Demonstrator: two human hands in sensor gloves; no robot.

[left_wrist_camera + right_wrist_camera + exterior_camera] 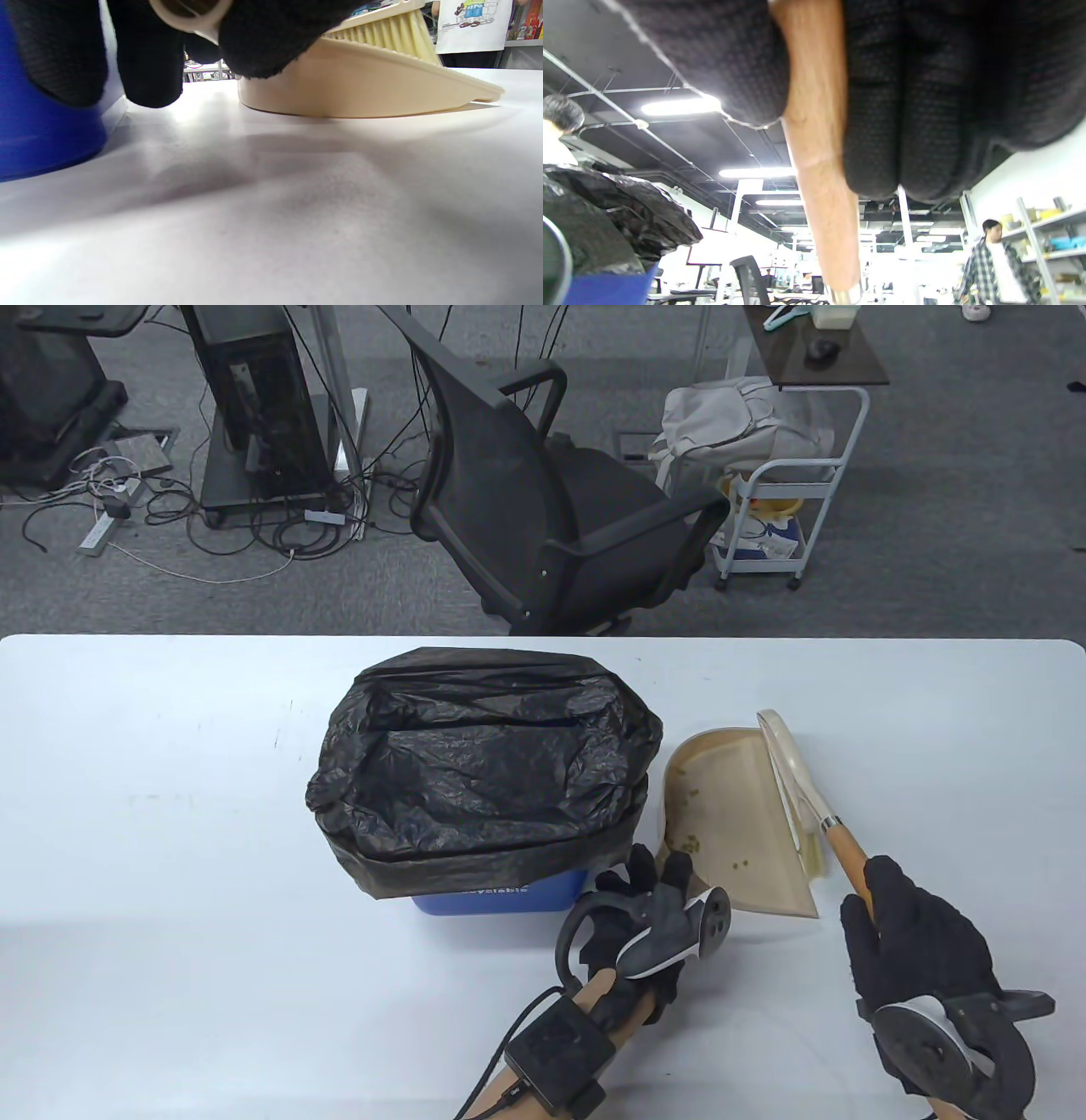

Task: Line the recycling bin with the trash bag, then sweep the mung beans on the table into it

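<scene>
Table view: a white tabletop [170, 814] carries a blue recycling bin [501, 896] with a black trash bag [484, 768] folded over its rim, standing near the middle.
Bag: the crinkled plastic hangs down over most of the bin's walls; only a strip of blue with white lettering shows at the near side.
Dustpan: a beige dustpan [734, 823] lies flat just right of the bin, its open mouth toward the near edge.
Mung beans: a few small green mung beans [691, 841] lie scattered inside the pan.
Brush: a beige brush [785, 763] with a wooden handle rests along the pan's right side, bristles down in the pan.
Left hand: the left hand [657, 912] sits between the bin's near right corner and the dustpan.
Left grip: in the left wrist view, the fingers [263, 38] are curled around the pan's ring-shaped handle end, with the pan's base on the tabletop.
Right hand: the right hand [912, 946] is near the pan's right corner.
Right grip: closed around the wooden brush handle; the right wrist view shows the handle passing between thumb and fingers [908, 106].
Behind the tabletop: a black office chair [543, 483], a white rolling cart [785, 509] and tangled cables on grey carpet.
</scene>
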